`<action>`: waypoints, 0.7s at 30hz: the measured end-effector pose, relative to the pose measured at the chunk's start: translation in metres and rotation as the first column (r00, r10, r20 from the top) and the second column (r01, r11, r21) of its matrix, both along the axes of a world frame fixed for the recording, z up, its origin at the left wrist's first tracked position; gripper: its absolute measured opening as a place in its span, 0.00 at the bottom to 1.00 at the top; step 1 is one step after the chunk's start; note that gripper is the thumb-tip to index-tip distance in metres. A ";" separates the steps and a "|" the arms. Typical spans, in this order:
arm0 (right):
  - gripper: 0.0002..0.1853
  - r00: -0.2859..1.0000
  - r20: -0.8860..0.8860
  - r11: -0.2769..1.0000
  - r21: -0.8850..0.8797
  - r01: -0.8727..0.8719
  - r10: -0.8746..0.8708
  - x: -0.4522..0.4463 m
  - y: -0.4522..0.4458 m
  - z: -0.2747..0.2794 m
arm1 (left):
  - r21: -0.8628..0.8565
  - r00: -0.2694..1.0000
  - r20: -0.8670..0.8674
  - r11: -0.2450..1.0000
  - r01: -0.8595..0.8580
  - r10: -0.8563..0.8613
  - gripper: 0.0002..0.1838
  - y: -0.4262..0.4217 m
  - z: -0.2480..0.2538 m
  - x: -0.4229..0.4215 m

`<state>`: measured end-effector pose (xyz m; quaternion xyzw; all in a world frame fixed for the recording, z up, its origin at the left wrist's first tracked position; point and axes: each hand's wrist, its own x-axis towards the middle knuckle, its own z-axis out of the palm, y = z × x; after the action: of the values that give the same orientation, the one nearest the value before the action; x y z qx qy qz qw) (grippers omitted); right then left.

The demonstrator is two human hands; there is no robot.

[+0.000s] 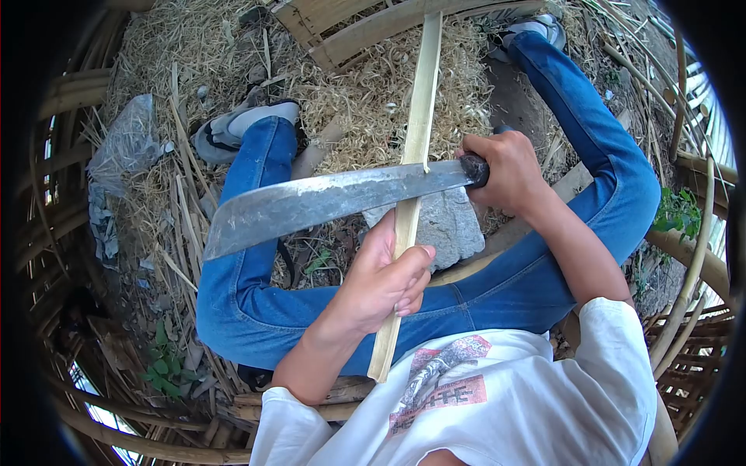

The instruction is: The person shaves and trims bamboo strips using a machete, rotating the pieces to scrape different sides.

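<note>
My right hand (pixel 509 172) is closed round the dark handle of a machete (pixel 326 200). Its broad, scuffed blade points left and lies across a long, pale bamboo strip (pixel 420 116). A small curl of shaving shows at the blade's edge on the strip. Lower down, my left hand (pixel 381 276) grips the same strip, thumb across its face. The strip runs from near my lap up to the wooden frame at the top. Beneath the blade and strip sits a grey stone block (pixel 451 229).
Curly shavings (pixel 350 109) cover the ground between my feet. A wooden frame (pixel 342 35) stands at the top. A clear plastic bag (pixel 128 144) lies at the left. Bamboo poles (pixel 688 264) line the right side, and split bamboo lies around me.
</note>
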<state>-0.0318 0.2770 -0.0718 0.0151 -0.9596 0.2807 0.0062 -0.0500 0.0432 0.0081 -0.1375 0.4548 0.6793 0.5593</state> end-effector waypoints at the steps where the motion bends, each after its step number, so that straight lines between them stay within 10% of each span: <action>1: 0.12 1.000 -0.004 1.000 0.006 0.008 -0.008 -0.001 0.003 -0.003 | -0.008 1.000 0.012 1.000 -0.003 0.003 0.31 0.000 0.001 0.000; 21: 0.10 0.996 -0.028 0.996 0.030 0.088 -0.087 -0.007 0.014 -0.007 | -0.025 0.997 0.072 0.999 -0.024 0.026 0.13 -0.003 0.003 0.004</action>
<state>-0.0388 0.2914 -0.0790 -0.0229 -0.9635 0.2649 0.0311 -0.0465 0.0405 0.0112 -0.1746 0.4406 0.6754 0.5651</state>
